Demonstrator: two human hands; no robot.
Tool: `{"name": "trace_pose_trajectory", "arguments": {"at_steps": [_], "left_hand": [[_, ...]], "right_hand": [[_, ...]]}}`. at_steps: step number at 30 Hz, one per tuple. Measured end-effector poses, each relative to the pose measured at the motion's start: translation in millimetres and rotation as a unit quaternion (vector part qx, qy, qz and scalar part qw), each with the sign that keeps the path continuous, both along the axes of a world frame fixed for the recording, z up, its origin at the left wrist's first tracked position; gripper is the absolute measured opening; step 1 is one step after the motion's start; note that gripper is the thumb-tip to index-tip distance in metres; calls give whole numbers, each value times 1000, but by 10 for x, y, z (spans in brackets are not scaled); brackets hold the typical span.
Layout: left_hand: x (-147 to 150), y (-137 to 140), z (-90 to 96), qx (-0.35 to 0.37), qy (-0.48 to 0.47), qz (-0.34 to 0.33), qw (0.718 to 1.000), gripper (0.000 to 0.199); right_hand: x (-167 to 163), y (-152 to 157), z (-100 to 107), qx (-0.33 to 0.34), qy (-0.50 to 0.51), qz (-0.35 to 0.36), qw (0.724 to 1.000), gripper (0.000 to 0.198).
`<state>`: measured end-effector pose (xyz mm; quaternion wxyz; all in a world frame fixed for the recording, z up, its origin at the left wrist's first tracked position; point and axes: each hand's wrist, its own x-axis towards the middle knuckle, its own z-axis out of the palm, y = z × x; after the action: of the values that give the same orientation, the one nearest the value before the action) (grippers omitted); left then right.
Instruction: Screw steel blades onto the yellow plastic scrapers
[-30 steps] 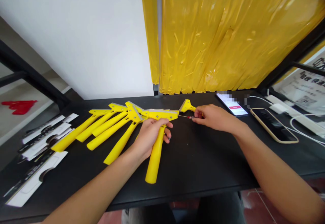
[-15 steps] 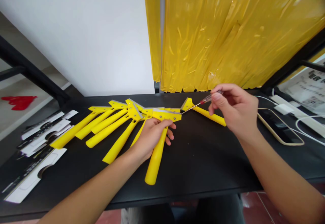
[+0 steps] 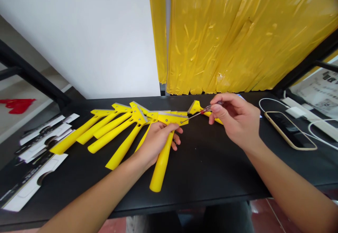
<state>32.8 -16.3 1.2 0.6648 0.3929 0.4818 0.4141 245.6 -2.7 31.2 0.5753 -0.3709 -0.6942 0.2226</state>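
Note:
My left hand (image 3: 160, 139) is closed on a yellow scraper (image 3: 161, 166) just below its head, the thumb pressed across the front. Two screws show on that head, and a metal strip runs along its top edge. Between the fingertips of my right hand (image 3: 236, 118) is a screwdriver (image 3: 202, 111) with a clear reddish handle. Its tip meets the right-hand screw (image 3: 182, 122) of the held scraper. Several more yellow scrapers (image 3: 124, 146) lie fanned out to the left of my left hand. Another scraper (image 3: 195, 107) lies behind the screwdriver, partly covered by my right hand.
White and black card sleeves (image 3: 34, 187) are piled at the left of the black table (image 3: 211, 180). A phone (image 3: 289, 129), white cables and a power strip (image 3: 313, 117) lie at the right. A white panel (image 3: 105, 43) and yellow plastic sheeting (image 3: 224, 39) stand behind.
My right hand has moved slightly left and down, bringing the screwdriver's tip from the scraper head's right edge onto its right screw. My left hand keeps its hold in nearly the same place.

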Motion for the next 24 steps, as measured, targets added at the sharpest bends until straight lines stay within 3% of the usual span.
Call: {"name": "trace_pose_trajectory", "arguments": {"at_steps": [13,24], "left_hand": [[-16,1,23,-23,20,-12,999,20],[-6,-7,20,1,52,-1,999,28]], "right_hand": [[8,8,-22,19,24,20,999,8],[9,2,-20,18,32,19,999,8]]}}
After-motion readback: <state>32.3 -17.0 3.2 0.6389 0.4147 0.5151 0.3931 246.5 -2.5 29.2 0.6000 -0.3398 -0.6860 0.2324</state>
